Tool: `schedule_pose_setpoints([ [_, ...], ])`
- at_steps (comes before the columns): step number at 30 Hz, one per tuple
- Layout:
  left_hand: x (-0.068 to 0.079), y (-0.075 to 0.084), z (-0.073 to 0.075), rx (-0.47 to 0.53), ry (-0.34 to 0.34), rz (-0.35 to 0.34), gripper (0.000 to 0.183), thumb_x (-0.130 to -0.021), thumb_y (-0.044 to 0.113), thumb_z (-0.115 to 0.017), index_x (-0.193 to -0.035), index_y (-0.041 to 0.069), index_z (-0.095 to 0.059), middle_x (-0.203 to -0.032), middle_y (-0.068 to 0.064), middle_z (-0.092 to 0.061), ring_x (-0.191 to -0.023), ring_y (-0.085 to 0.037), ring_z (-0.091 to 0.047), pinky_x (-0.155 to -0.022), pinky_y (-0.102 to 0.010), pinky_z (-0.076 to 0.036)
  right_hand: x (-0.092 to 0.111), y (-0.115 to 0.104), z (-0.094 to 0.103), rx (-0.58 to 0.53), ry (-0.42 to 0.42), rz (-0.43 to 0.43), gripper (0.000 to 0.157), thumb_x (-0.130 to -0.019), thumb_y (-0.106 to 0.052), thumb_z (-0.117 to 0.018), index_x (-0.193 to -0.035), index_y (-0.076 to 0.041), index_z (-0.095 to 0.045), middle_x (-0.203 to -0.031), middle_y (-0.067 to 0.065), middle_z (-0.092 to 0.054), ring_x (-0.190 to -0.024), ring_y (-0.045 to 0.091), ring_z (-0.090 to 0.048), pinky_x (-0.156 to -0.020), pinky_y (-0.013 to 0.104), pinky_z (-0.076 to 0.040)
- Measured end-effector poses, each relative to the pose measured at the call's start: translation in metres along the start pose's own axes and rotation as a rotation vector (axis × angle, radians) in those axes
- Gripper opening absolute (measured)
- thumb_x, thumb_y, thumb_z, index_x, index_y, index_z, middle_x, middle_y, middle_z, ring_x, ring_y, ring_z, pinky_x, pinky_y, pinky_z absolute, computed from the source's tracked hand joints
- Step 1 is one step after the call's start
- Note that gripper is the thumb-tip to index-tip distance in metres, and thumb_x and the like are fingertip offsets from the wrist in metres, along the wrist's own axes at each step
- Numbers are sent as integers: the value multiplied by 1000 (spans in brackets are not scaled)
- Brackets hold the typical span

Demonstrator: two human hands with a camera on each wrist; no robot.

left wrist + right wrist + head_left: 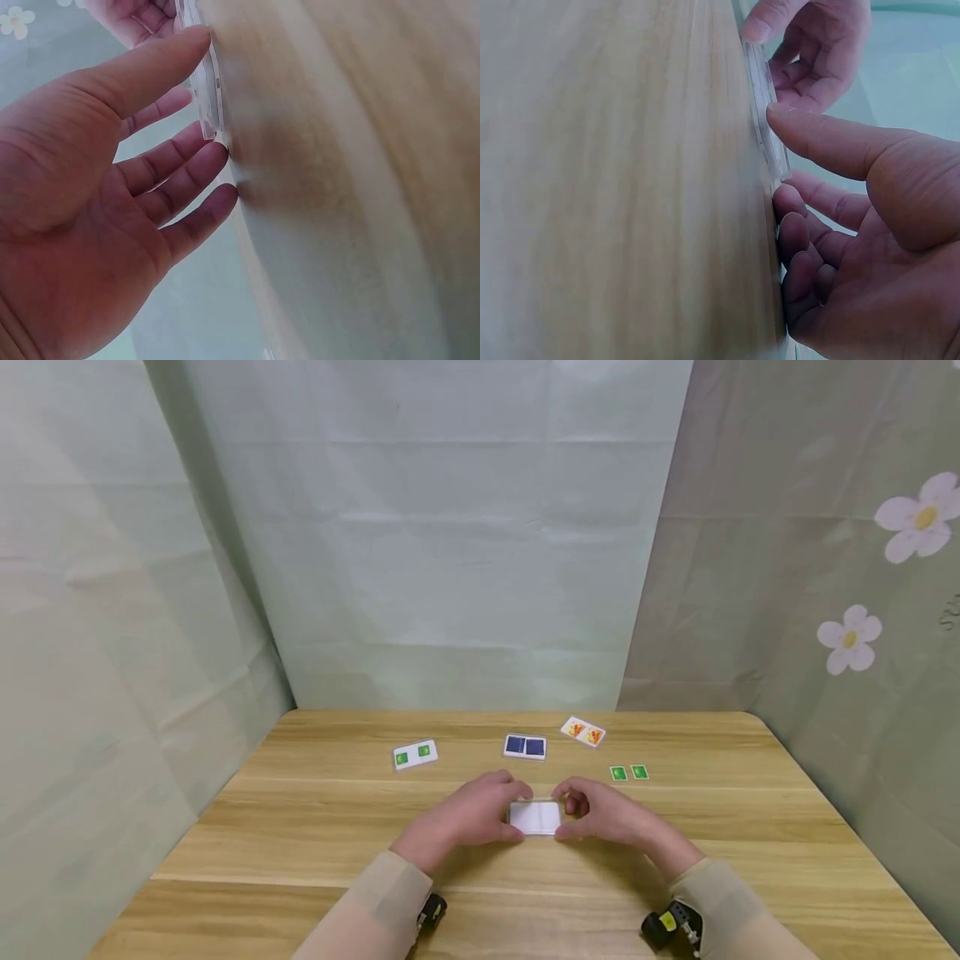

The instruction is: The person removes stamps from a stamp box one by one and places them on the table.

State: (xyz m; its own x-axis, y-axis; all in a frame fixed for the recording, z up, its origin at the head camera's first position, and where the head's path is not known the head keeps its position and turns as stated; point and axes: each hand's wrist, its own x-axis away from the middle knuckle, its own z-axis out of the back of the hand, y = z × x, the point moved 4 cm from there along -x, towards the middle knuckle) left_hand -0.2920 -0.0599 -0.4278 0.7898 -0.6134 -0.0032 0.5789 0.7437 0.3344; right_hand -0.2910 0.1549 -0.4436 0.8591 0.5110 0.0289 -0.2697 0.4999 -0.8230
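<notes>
A flat clear plastic case (535,817) with a white inside and a line down its middle lies on the wooden table between both hands. My left hand (477,812) grips its left end, thumb at the near corner and fingers at the far one. At the other end my right hand (613,814) holds it the same way, its remaining fingers curled against the table. Edge-on, the case (212,94) looks thin in the left wrist view, with the left thumb on its near side. The right thumb touches the case (763,112) in the right wrist view.
Beyond the hands lie a case with two green cards (416,754), one with two dark blue cards (525,747) and one with two orange-pictured cards (582,732). Two loose small green cards (618,773) sit right of them. Cloth curtains (450,568) enclose the table.
</notes>
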Motion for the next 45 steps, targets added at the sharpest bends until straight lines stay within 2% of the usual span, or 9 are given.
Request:
schedule_pose_setpoints([
  [12,1,3,2,-26,-8,-16,51,-93,29,-92,-138,13,-73,-127,-4,-69,-106,-13,-61,-97,-33,-56,0,0,4,4,-25,-9,37,-93,-10,-90,-122,-2,-69,-102,9,-60,-93,23,-52,-77,29,-43],
  [21,4,3,3,-11,-22,-18,49,-94,28,-92,-137,14,-73,-131,-4,-68,-112,-15,-61,-102,-35,-55,0,-1,3,15,-25,4,40,-89,-9,-93,-121,-3,-69,-102,9,-60,-94,24,-52,-77,30,-43],
  [28,2,1,1,-6,-29,-19,35,-97,28,-89,-126,15,-73,-125,1,-67,-112,-14,-59,-104,-36,-53,-2,3,3,31,-24,-28,41,-89,-12,-93,-122,-5,-69,-103,7,-60,-95,22,-53,-79,30,-44],
  [33,1,2,1,-22,-23,-24,33,-96,26,-90,-122,14,-72,-122,2,-67,-110,-14,-59,-104,-35,-53,-1,1,2,45,-22,-2,41,-89,-11,-93,-121,-4,-69,-102,7,-60,-95,23,-53,-79,30,-45],
  [41,4,3,1,-12,-23,-12,34,-96,25,-90,-124,16,-73,-127,1,-65,-112,-14,-58,-105,-35,-54,2,-2,0,104,-15,28,43,-89,-11,-93,-123,-3,-68,-101,7,-60,-95,23,-54,-79,31,-46],
  [45,8,4,2,6,-14,-2,37,-98,26,-88,-130,16,-74,-135,-1,-63,-115,-15,-60,-107,-36,-54,8,-5,-1,150,-8,34,51,-89,-13,-93,-133,-1,-69,-104,6,-60,-96,24,-54,-81,31,-48],
])
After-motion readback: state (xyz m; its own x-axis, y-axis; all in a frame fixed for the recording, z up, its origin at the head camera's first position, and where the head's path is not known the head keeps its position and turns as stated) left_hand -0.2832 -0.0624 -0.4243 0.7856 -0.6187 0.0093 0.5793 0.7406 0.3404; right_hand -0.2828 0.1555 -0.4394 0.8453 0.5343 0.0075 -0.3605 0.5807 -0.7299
